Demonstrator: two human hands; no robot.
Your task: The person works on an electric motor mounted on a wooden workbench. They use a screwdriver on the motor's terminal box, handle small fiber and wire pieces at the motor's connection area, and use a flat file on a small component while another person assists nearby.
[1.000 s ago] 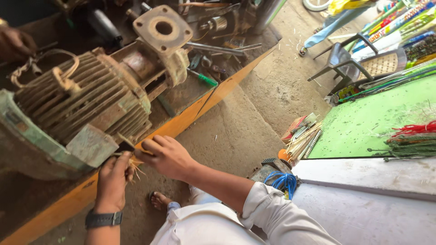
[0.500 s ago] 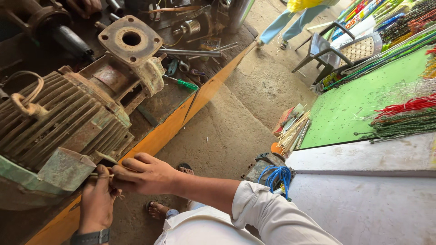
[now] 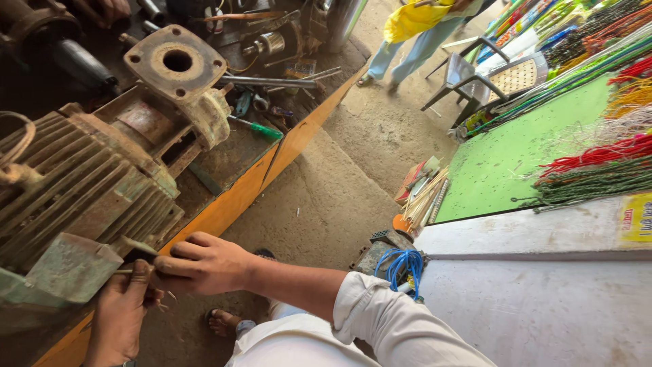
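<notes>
An old rusty finned motor with a pump flange lies on a workbench. A grey-green terminal box sticks out of its near side. My left hand is just below that box, with its fingers closed around thin wire ends. My right hand comes in from the right in a white sleeve and pinches the same wires beside the left hand. The two hands touch each other at the bench's orange edge.
A green-handled screwdriver and metal tools lie on the bench behind the pump. Another person's hand is at the top left. A blue wire coil, a green board, a chair and a person in yellow are to the right.
Both hands stay together on the wires by the terminal box and sit lower and further left in the view. The person in yellow has walked into view at the top.
</notes>
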